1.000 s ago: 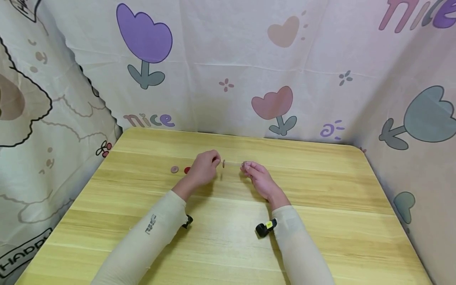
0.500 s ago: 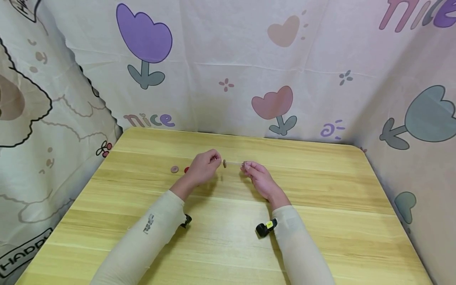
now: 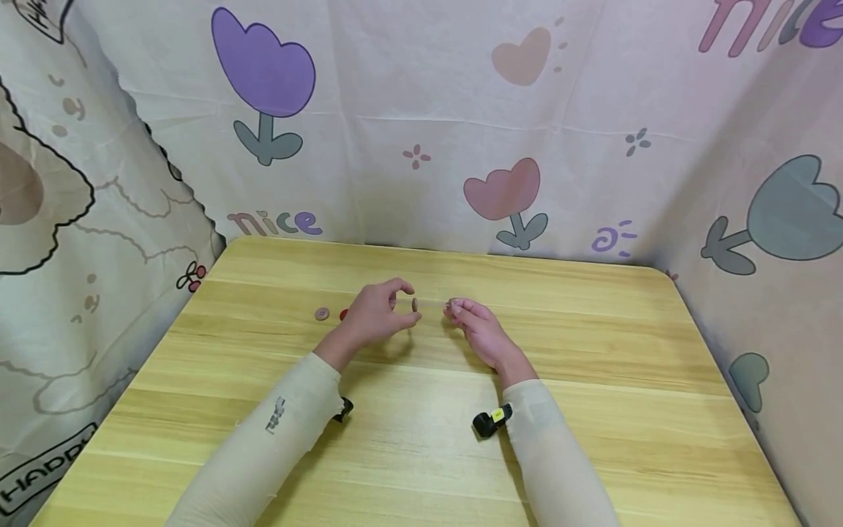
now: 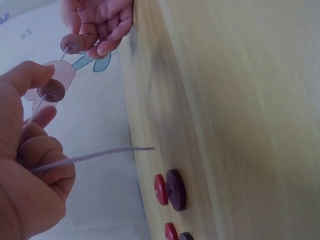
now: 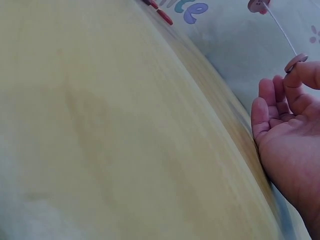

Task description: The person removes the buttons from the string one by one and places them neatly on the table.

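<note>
A pale string (image 4: pixel 95 156) runs taut between my two hands, threaded through brown buttons. The last fingers of my left hand (image 3: pixel 377 313) curl round the string, its loose end sticking out past them in the left wrist view. That hand's thumb and forefinger stand spread on either side of one brown button (image 4: pixel 51 90) hanging on the string. My right hand (image 3: pixel 479 329) pinches a second button (image 5: pixel 296 63) at the string's other end between thumb and forefinger; its other fingers are loosely bent.
On the wooden table (image 3: pixel 421 454), left of my left hand, lie a pinkish-brown button (image 3: pixel 322 314) and a partly hidden red button (image 3: pixel 344 314). The left wrist view shows a dark purple button (image 4: pixel 176 189) beside a red one. A printed cloth (image 3: pixel 395 88) hangs behind the table.
My left thumb and forefinger, together beside the middle button before, have spread apart around it. The right hand keeps its place and its pinch.
</note>
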Tool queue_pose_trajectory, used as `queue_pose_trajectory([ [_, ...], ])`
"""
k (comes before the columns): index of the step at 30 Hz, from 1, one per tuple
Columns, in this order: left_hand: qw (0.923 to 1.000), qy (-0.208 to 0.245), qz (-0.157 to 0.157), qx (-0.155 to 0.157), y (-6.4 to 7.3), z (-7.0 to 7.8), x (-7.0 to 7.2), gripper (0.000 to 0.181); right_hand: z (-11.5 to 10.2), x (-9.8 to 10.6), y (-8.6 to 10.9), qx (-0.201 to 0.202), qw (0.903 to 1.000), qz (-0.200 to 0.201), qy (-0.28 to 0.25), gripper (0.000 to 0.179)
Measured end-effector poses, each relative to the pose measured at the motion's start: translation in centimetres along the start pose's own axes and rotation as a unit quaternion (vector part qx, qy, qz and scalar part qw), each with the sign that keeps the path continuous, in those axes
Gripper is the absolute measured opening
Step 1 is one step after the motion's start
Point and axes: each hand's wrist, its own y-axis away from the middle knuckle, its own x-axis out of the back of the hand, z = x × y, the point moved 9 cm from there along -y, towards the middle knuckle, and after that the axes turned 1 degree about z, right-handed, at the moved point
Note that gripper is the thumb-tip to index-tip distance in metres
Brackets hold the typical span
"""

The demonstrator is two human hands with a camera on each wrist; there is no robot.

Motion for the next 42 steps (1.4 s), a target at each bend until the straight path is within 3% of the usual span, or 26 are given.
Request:
queue_pose_trajectory([
  [6, 0.9998, 0.001, 0.012, -0.018, 0.0, 0.0, 0.0, 0.024, -0.2, -0.1, 0.1, 0.006, 0.9999, -0.008, 0.009, 0.033],
  [20, 0.9999, 0.010, 0.008, -0.010, 0.5, -1.5, 1.2, 0.022, -0.3, -0.2, 0.1, 0.011, 0.9999, -0.010, -0.005, 0.037],
  [29, 0.9982, -0.027, 0.009, 0.052, 1.5, -3.6, 2.7, 0.026, -0.6, -0.5, 0.3, 0.016, 0.9995, -0.019, -0.021, 0.036],
  [37, 0.9998, 0.003, 0.015, 0.011, 2.3, -4.6, 3.7, 0.023, -0.7, -0.6, 0.4, 0.022, 0.9990, -0.030, -0.025, 0.036],
  [42, 0.9996, -0.008, 0.021, 0.019, 2.8, -5.6, 4.7, 0.023, -0.7, -0.5, 0.3, 0.022, 0.9989, -0.033, -0.024, 0.035],
])
